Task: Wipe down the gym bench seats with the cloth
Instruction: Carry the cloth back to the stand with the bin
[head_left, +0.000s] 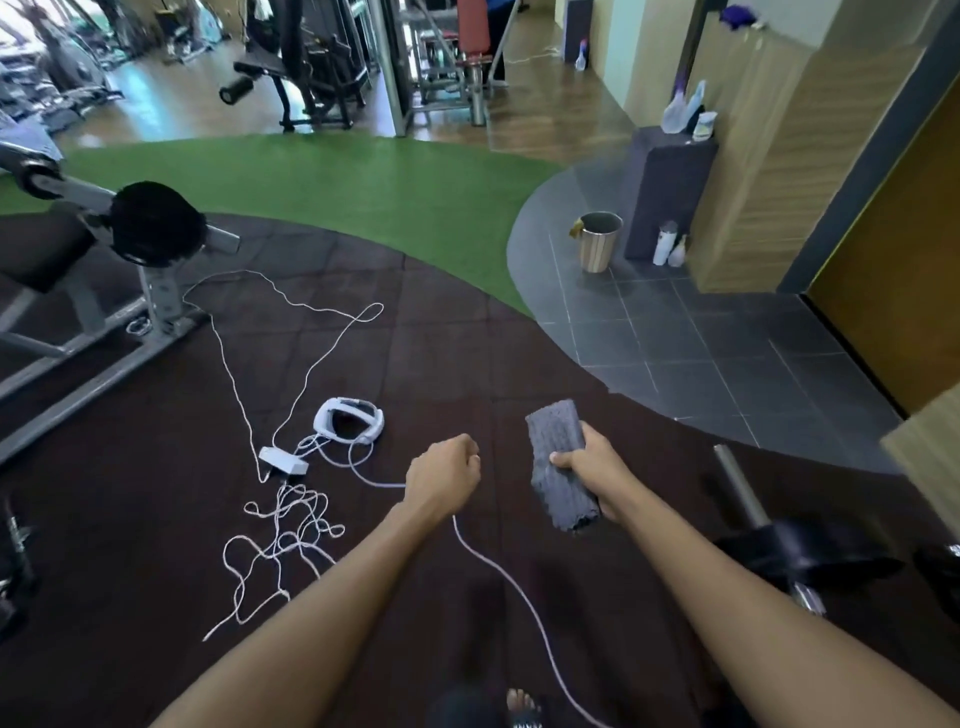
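The right hand (597, 467) grips a folded grey cloth (558, 462) upright above the dark floor mat (415, 364). The left hand (444, 475), curled into a fist, holds a white cable (460, 535). The gym bench (47, 249) stands well apart, far left.

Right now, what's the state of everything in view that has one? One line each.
cloth: folded, held off the floor
right hand: grips the cloth
left hand: fist closed on the cable
cable: slack, runs from the headset through the left hand
headset: lying on the floor mat
cord: tangled, loose on the floor
bench: untouched
bin: upright, no lid
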